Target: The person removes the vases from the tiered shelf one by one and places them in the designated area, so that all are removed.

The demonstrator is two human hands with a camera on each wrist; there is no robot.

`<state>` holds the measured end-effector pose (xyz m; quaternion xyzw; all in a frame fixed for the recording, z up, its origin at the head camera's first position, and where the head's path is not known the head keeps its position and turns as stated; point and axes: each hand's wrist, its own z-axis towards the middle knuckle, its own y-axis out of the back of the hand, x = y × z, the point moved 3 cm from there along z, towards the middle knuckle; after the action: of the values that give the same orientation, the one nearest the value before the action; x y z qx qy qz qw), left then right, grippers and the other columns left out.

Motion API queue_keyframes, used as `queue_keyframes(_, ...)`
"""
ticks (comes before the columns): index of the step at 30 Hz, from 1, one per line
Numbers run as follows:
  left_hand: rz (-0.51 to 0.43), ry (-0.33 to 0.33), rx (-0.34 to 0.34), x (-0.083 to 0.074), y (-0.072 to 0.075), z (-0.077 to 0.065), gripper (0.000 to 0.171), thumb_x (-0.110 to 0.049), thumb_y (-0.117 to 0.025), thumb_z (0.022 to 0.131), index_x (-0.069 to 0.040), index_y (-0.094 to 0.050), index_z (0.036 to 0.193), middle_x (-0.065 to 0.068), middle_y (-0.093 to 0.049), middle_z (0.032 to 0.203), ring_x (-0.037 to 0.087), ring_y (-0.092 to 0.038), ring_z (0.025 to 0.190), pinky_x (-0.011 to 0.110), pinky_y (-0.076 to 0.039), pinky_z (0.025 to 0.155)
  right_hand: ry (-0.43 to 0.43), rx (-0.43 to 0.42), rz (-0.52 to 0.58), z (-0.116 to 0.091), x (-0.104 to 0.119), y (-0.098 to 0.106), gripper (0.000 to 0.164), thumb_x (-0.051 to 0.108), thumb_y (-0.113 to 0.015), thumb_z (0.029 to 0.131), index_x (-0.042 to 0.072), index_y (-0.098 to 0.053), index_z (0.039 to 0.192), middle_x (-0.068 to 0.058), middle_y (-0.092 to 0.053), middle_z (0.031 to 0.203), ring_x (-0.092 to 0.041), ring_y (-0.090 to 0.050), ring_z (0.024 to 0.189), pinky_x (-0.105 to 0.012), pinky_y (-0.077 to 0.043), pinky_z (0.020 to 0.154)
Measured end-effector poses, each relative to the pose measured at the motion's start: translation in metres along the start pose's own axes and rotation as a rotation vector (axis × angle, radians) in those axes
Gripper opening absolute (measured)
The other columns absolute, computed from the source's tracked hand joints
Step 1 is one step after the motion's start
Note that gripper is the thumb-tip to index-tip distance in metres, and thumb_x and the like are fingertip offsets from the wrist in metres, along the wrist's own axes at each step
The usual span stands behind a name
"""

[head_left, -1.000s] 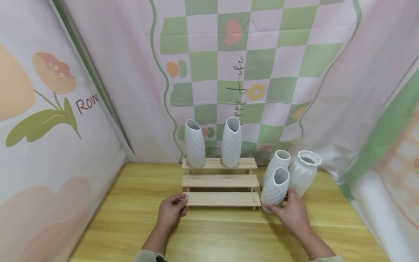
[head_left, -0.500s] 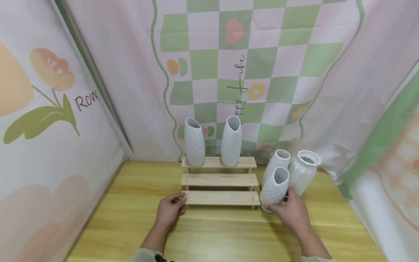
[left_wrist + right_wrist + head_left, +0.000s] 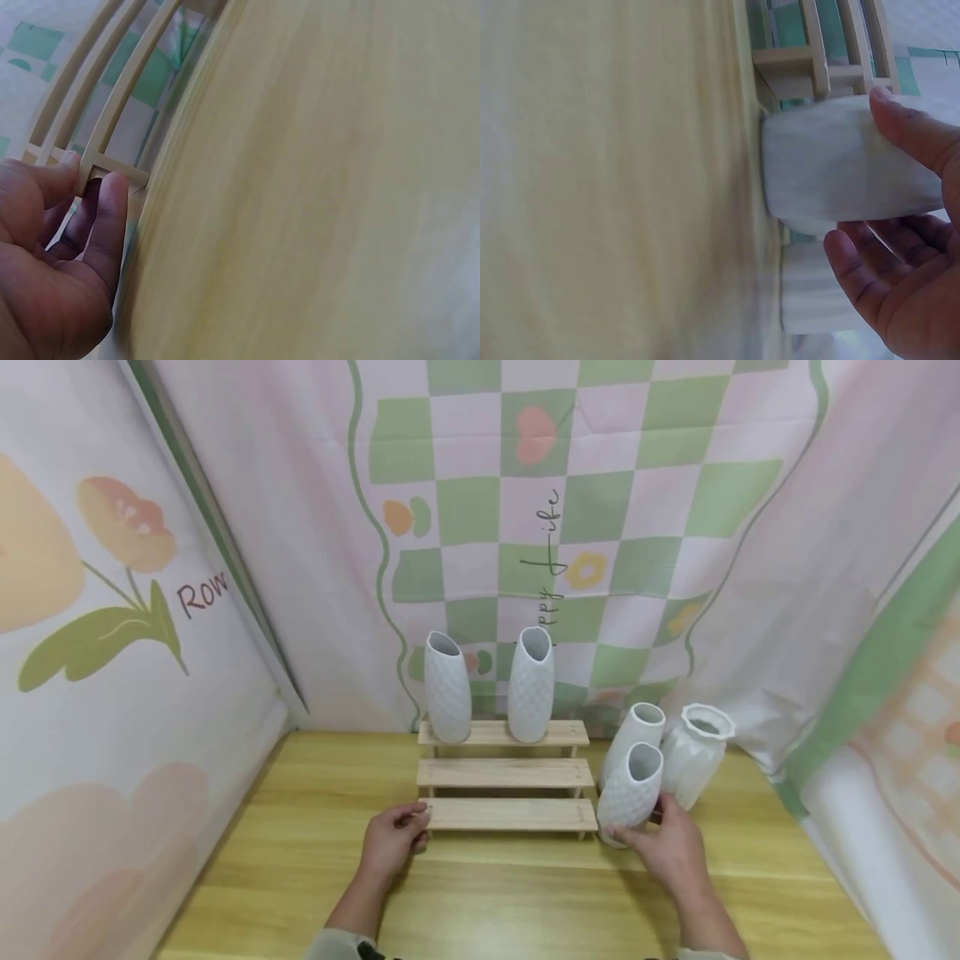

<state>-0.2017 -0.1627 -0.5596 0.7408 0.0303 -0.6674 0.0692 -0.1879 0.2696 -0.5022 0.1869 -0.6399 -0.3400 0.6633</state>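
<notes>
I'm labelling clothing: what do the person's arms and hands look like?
The left hand and right hand are bare, without gloves. The left sleeve and right sleeve are pale grey-beige, stopping short of the hands. A small dark item at the left one is too cut off to identify.

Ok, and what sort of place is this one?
Probably a small curtained-off display or recording corner, though the pictures can't confirm which: printed cloth hangs behind and at both sides of a wood-grain table, which bears a three-tier wooden stand and white vases.
</notes>
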Motion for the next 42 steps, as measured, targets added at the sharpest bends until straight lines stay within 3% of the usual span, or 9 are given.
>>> queue_keyframes(5, 0.005, 0.002, -0.006, 0.002, 0.0, 0.001, 0.029, -0.013, -0.077, 0.095, 0.003, -0.073, 0.119, 0.017, -0.069, 0.09, 0.023, -0.071, 0.073, 0.031, -0.066, 0.066, -0.038, 0.005, 0.034, -0.004, -0.002, -0.003, 0.098, 0.044, -0.094, 0.074, -0.005, -0.046, 0.144, -0.034, -0.059, 0.133, -0.049, -0.056, 0.122, -0.067, -0.043, 0.106)
queue_keyframes(12, -0.01, -0.006, -0.01, 0.003, -0.001, 0.002, 0.03, -0.014, -0.078, 0.094, 0.004, -0.073, 0.119, 0.016, -0.069, 0.089, 0.022, -0.07, 0.072, 0.029, -0.065, 0.065, -0.065, -0.031, 0.075, -0.01, -0.004, -0.009, 0.101, 0.045, -0.092, 0.078, -0.004, -0.041, 0.15, -0.034, -0.056, 0.136, -0.049, -0.056, 0.122, -0.064, -0.049, 0.101)
queue_keyframes(17, -0.028, 0.006, -0.01, 0.003, -0.003, 0.001, 0.03, -0.012, -0.079, 0.094, 0.004, -0.073, 0.118, 0.014, -0.068, 0.088, 0.02, -0.07, 0.072, 0.029, -0.065, 0.065, -0.108, -0.113, 0.149, -0.016, -0.004, -0.011, 0.103, 0.039, -0.094, 0.077, -0.004, -0.038, 0.153, -0.031, -0.053, 0.14, -0.046, -0.057, 0.121, -0.058, -0.054, 0.098)
queue_keyframes(21, -0.031, 0.004, -0.006, 0.003, -0.004, 0.002, 0.029, -0.012, -0.078, 0.094, 0.004, -0.073, 0.118, 0.014, -0.068, 0.088, 0.02, -0.07, 0.073, 0.029, -0.066, 0.065, -0.105, -0.244, 0.184, -0.02, 0.001, -0.011, 0.095, 0.029, -0.096, 0.075, -0.004, -0.044, 0.148, -0.025, -0.054, 0.14, -0.039, -0.059, 0.115, -0.028, -0.056, 0.087)
queue_keyframes(23, -0.034, 0.002, -0.006, 0.003, -0.004, 0.002, 0.029, -0.012, -0.078, 0.094, 0.004, -0.073, 0.118, 0.014, -0.068, 0.089, 0.021, -0.07, 0.073, 0.029, -0.066, 0.066, -0.098, -0.304, 0.192, -0.023, 0.004, -0.011, 0.093, 0.026, -0.097, 0.074, -0.004, -0.047, 0.146, -0.024, -0.054, 0.137, -0.036, -0.059, 0.11, -0.013, -0.049, 0.078)
queue_keyframes(25, -0.037, 0.001, -0.008, 0.003, -0.003, 0.003, 0.03, -0.011, -0.078, 0.094, 0.005, -0.073, 0.118, 0.014, -0.068, 0.088, 0.021, -0.07, 0.073, 0.029, -0.066, 0.066, -0.094, -0.351, 0.205, -0.025, 0.009, -0.011, 0.091, 0.025, -0.098, 0.073, -0.004, -0.048, 0.143, -0.022, -0.053, 0.133, -0.032, -0.058, 0.105, -0.004, -0.042, 0.07)
queue_keyframes(33, -0.033, 0.0, -0.012, 0.003, -0.001, 0.003, 0.03, -0.013, -0.078, 0.094, 0.005, -0.073, 0.119, 0.015, -0.068, 0.089, 0.021, -0.07, 0.074, 0.03, -0.066, 0.067, -0.089, -0.456, 0.269, -0.032, 0.028, -0.012, 0.09, 0.025, -0.099, 0.071, -0.002, -0.048, 0.139, -0.015, -0.052, 0.126, -0.017, -0.052, 0.09, -0.005, -0.045, 0.066)
queue_keyframes(39, -0.034, -0.012, -0.001, 0.004, -0.001, 0.003, 0.031, -0.013, -0.078, 0.094, 0.005, -0.072, 0.119, 0.014, -0.069, 0.088, 0.021, -0.07, 0.073, 0.03, -0.066, 0.068, -0.066, -0.542, 0.356, -0.037, 0.045, -0.009, 0.085, 0.017, -0.1, 0.069, -0.001, -0.049, 0.135, -0.002, -0.049, 0.114, -0.016, -0.05, 0.085, -0.007, -0.047, 0.064)
queue_keyframes(42, -0.031, -0.012, -0.003, 0.003, -0.001, 0.003, 0.031, -0.013, -0.078, 0.094, 0.005, -0.072, 0.119, 0.014, -0.069, 0.088, 0.021, -0.07, 0.073, 0.031, -0.066, 0.068, -0.03, -0.555, 0.384, -0.04, 0.057, -0.008, 0.082, 0.012, -0.099, 0.069, -0.001, -0.05, 0.132, -0.003, -0.05, 0.11, -0.017, -0.05, 0.085, -0.007, -0.047, 0.064)
